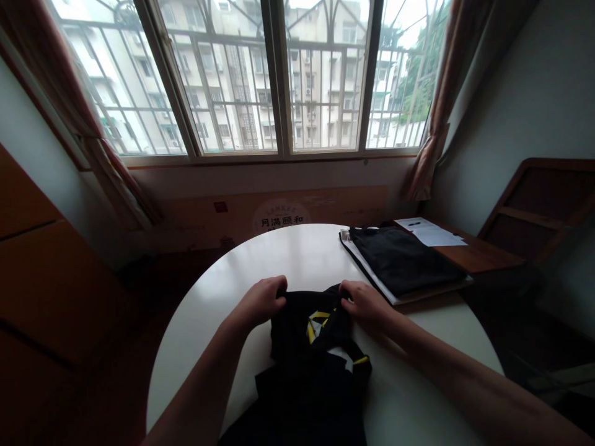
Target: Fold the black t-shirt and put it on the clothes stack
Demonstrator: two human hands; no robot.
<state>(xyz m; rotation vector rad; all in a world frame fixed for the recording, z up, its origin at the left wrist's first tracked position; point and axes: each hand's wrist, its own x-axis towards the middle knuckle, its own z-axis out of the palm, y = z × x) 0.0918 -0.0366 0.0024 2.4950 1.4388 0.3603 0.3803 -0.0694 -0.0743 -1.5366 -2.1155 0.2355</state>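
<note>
At lower centre, left hand (261,301) and right hand (366,302) pinch black cloth (297,378) along its far edge, best drawn evenly taut

Free tabletop (204,303) left, black cloth (404,257) right

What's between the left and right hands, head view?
Black cloth, its far edge spanning from left hand to right hand; yellow strips show within it. Visible in the head view.
</note>
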